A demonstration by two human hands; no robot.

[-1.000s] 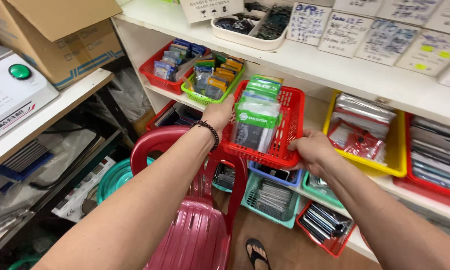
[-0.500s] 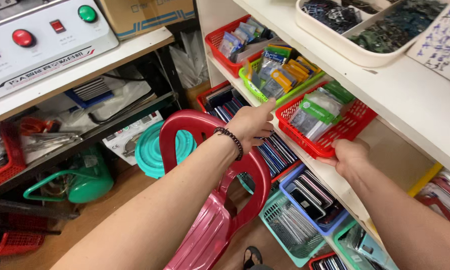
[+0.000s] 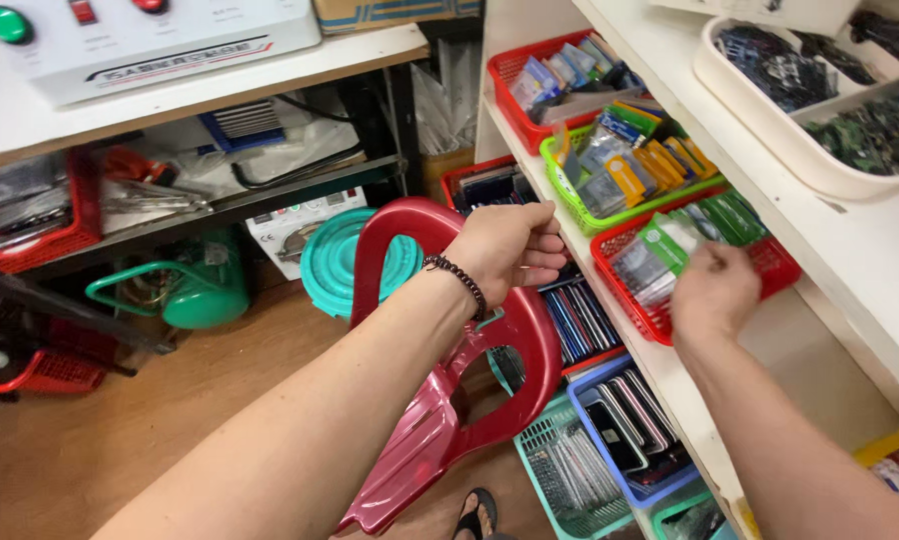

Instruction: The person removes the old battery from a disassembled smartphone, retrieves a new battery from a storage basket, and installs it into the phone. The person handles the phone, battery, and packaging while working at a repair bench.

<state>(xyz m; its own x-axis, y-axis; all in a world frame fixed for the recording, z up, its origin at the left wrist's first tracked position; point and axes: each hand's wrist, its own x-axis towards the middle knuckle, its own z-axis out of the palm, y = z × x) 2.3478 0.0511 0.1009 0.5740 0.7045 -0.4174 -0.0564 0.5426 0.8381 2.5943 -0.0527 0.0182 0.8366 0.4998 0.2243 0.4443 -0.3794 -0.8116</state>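
My right hand (image 3: 715, 290) rests at the front rim of the red basket (image 3: 770, 262) on the shelf (image 3: 670, 375), fingers curled; whether they grip it I cannot tell. My left hand (image 3: 505, 250) hangs loosely closed, holding nothing, above the red chair (image 3: 440, 420). The basket looks light, its mesh plastic flexible, its packets (image 3: 670, 245) loose and slippery. Best taken by both side rims.
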